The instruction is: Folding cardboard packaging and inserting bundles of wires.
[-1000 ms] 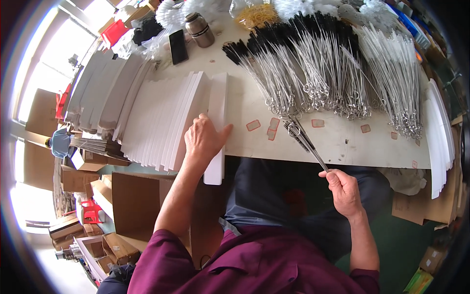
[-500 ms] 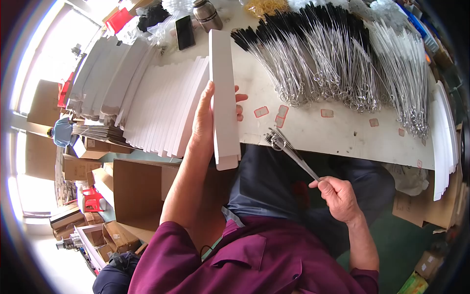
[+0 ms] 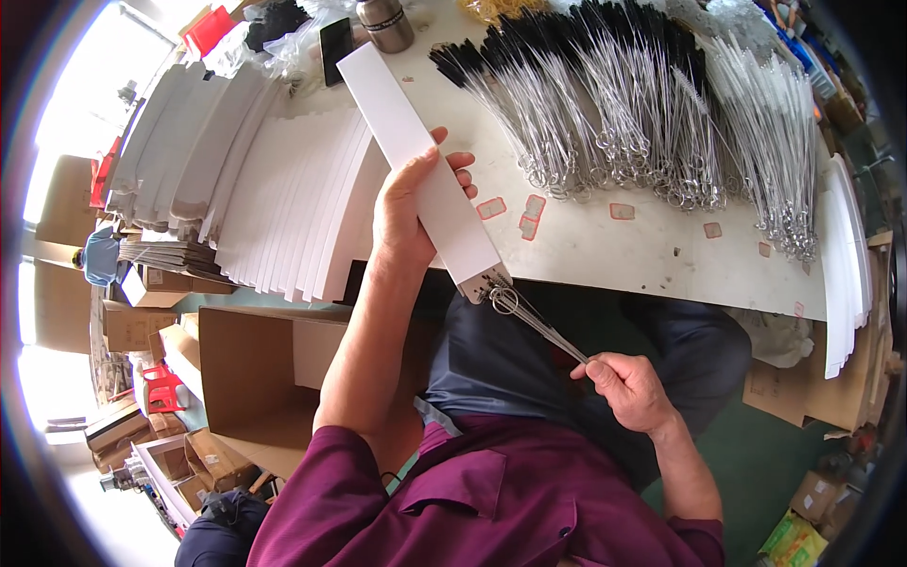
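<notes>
A long, narrow white box (image 3: 416,151) slants across the front of the table, with my left hand (image 3: 408,203) wrapped around its middle. Its lower end is open, a flap hanging there. At that opening sits the bristled end of a small bundle of wire brushes (image 3: 537,326), a metal ring showing beside the bristles. My right hand (image 3: 631,389) pinches the bundle's other end, low over my lap. How deep the bristles reach into the box cannot be made out.
Rows of white boxes (image 3: 293,198) lie at the left. Black-tipped wire brushes (image 3: 605,104) and white-tipped ones (image 3: 770,142) spread over the table (image 3: 586,250). A phone (image 3: 336,52) and a steel flask (image 3: 385,25) stand behind. A cardboard carton (image 3: 246,369) sits lower left.
The white box has tilted from nearly upright, its top leaning left. My right hand has brought the brush bundle leftward, its bristles now meeting the box's open lower end.
</notes>
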